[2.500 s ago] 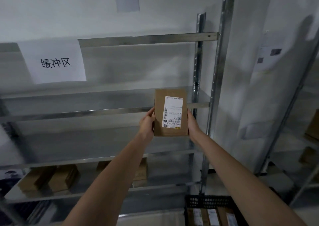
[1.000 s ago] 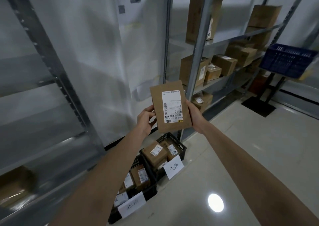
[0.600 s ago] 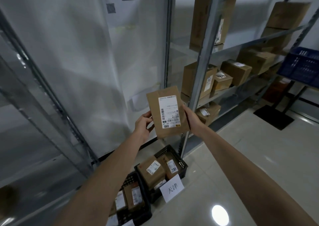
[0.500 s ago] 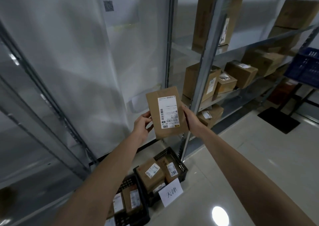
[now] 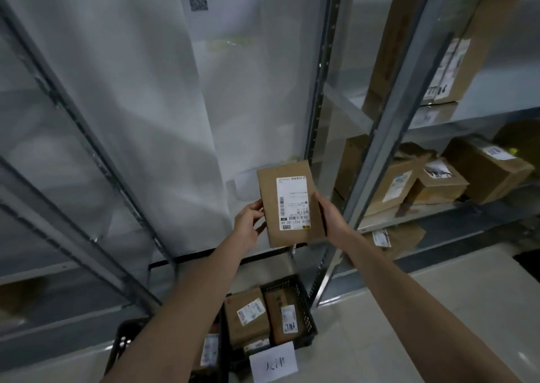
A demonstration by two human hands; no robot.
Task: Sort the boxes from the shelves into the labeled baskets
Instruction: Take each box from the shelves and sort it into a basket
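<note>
Parcel (image 5: 287, 204), flat brown cardboard with a white shipping label facing the camera, is up in the air, held upright between both hands. The left hand (image 5: 248, 226) grips its left edge and the right hand (image 5: 331, 220) its right edge, thumbs on the front. On the floor below sits a black basket (image 5: 306, 303) with two labelled boxes (image 5: 248, 315) inside and a handwritten paper tag (image 5: 273, 363) at its front rim. A second basket (image 5: 122, 341) is just beside it on the left. More cartons (image 5: 485, 169) sit on the metal shelf (image 5: 423, 217) off to the right.
</note>
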